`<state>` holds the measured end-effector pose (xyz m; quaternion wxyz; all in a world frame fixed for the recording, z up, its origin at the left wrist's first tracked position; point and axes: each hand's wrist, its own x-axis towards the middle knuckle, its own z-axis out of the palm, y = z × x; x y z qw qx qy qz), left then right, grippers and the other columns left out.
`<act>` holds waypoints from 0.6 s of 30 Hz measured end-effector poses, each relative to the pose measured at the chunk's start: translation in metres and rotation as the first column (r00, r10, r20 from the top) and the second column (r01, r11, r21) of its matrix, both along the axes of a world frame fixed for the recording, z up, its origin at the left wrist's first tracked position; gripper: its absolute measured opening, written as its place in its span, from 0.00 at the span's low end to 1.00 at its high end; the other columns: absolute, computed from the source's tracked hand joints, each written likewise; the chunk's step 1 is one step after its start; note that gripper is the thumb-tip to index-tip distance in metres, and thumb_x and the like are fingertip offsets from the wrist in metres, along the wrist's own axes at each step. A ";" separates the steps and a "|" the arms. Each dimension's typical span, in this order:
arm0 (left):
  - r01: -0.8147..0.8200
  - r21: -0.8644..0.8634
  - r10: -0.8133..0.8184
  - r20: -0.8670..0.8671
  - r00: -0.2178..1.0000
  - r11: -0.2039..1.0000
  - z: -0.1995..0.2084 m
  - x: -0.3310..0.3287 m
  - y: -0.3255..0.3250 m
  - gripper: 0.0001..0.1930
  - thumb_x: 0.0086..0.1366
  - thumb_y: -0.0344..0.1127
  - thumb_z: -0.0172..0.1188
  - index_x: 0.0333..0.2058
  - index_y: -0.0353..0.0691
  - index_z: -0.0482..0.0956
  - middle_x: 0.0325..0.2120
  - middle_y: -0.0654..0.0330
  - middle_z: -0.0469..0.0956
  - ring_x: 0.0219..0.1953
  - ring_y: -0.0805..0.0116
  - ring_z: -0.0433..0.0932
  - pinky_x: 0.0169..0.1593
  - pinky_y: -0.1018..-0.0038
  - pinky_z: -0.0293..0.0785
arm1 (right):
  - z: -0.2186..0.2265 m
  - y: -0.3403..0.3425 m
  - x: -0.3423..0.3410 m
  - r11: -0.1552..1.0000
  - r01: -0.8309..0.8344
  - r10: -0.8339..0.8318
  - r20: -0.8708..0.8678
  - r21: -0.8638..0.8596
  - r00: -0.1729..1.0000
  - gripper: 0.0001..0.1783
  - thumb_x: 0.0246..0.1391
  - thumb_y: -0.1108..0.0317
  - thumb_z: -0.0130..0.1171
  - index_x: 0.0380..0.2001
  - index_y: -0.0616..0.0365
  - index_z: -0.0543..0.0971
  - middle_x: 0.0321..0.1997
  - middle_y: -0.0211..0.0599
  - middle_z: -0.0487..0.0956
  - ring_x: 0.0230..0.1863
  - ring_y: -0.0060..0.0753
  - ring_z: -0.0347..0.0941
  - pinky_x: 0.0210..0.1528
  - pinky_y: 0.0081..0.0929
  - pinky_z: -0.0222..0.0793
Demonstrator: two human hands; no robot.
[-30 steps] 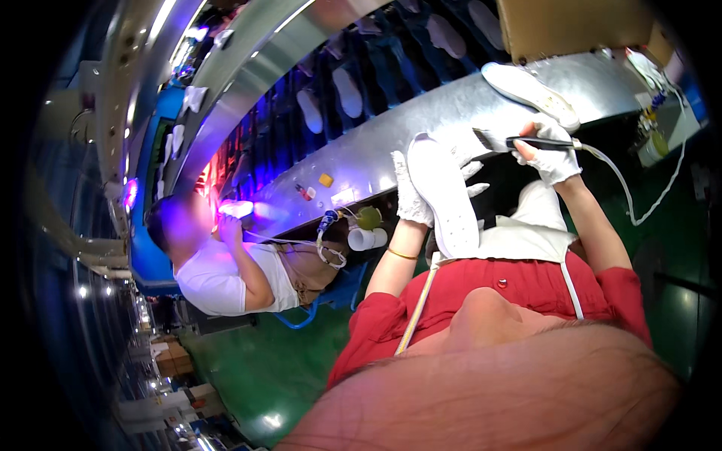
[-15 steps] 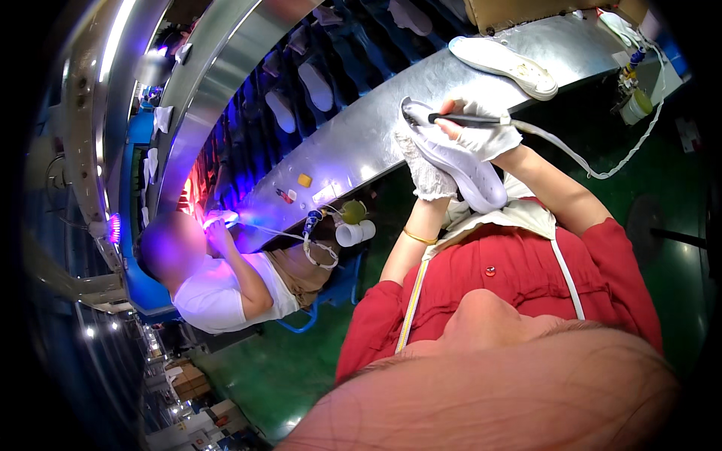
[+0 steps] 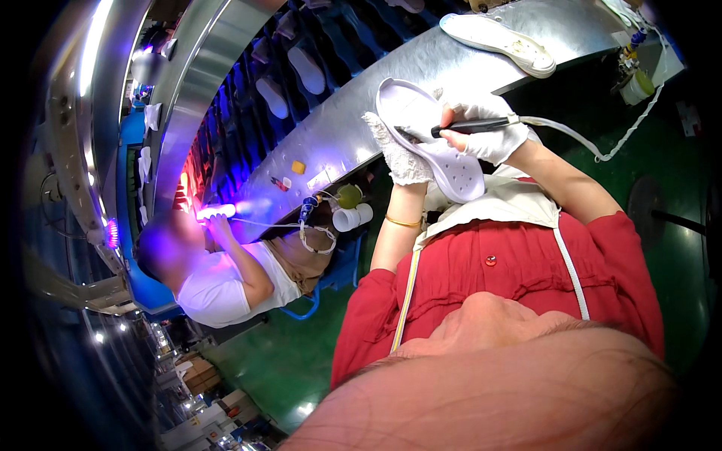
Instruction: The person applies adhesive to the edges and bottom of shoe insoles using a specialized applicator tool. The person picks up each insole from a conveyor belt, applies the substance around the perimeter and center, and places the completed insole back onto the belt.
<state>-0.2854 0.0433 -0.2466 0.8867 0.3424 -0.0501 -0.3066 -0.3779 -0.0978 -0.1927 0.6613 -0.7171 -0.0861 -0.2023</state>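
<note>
My left hand (image 3: 404, 161), in a white knit glove, grips a white shoe sole (image 3: 460, 174) by its side. The sole is tilted above my lap, its raised rim and small holes facing up. My gloved right hand (image 3: 492, 135), fingertips bare, is closed round a black pen-shaped brush (image 3: 481, 125). A pale hose (image 3: 560, 131) runs from the brush's back end off to the right. The brush's dark tip is over the inside of the sole, near its middle; whether it touches cannot be made out.
Another white sole (image 3: 500, 43) lies on the metal ledge (image 3: 342, 124). Beyond it, a dark conveyor (image 3: 331, 52) carries several pale shoe parts. At left sits a co-worker (image 3: 226, 289) holding a lit white piece. A yellow block (image 3: 298, 167) and white cups (image 3: 352, 218) are nearer.
My left hand and the sole have shifted slightly left and tilted. The brush tip has moved from the sole's far end toward its middle.
</note>
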 end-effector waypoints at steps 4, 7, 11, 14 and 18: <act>0.031 -0.019 -0.033 -0.081 0.996 0.999 0.025 -0.007 -0.005 0.43 0.54 0.73 0.39 0.54 0.40 0.62 0.47 0.51 0.69 0.46 0.57 0.70 0.51 0.62 0.68 | 0.001 -0.004 -0.007 0.978 0.093 -0.054 0.209 -0.186 0.977 0.07 0.41 0.74 0.61 0.28 0.57 0.75 0.24 0.33 0.74 0.25 0.27 0.72 0.30 0.20 0.67; 0.043 0.041 -0.039 -0.090 0.995 0.998 0.023 -0.008 -0.002 0.44 0.54 0.73 0.38 0.55 0.38 0.61 0.49 0.51 0.68 0.48 0.55 0.70 0.52 0.62 0.68 | -0.003 -0.001 -0.019 0.983 0.059 -0.034 0.141 -0.173 0.989 0.08 0.39 0.74 0.62 0.26 0.59 0.75 0.24 0.34 0.74 0.25 0.27 0.71 0.30 0.21 0.66; 0.211 0.057 -0.208 -0.059 0.976 0.976 0.017 -0.037 0.013 0.43 0.53 0.72 0.41 0.58 0.44 0.56 0.54 0.57 0.63 0.54 0.63 0.64 0.57 0.66 0.62 | -0.009 -0.010 -0.032 0.967 0.025 0.042 -0.258 0.252 0.965 0.07 0.42 0.73 0.62 0.26 0.61 0.73 0.20 0.31 0.73 0.23 0.17 0.68 0.26 0.18 0.65; 0.279 0.178 -0.266 -0.091 0.960 0.944 0.012 -0.049 0.010 0.42 0.53 0.71 0.41 0.57 0.45 0.57 0.52 0.58 0.64 0.52 0.62 0.65 0.56 0.66 0.63 | -0.015 -0.015 -0.036 0.999 0.028 -0.022 -0.160 0.036 0.987 0.07 0.44 0.73 0.61 0.27 0.61 0.74 0.24 0.31 0.74 0.25 0.18 0.69 0.29 0.18 0.66; 0.222 0.102 -0.217 -0.062 0.974 0.970 0.004 -0.033 0.004 0.44 0.53 0.72 0.39 0.57 0.42 0.56 0.52 0.55 0.64 0.51 0.60 0.66 0.56 0.65 0.63 | -0.015 -0.013 -0.033 0.985 0.001 0.042 -0.242 0.175 0.969 0.07 0.44 0.73 0.61 0.28 0.61 0.75 0.26 0.33 0.75 0.27 0.22 0.71 0.32 0.19 0.66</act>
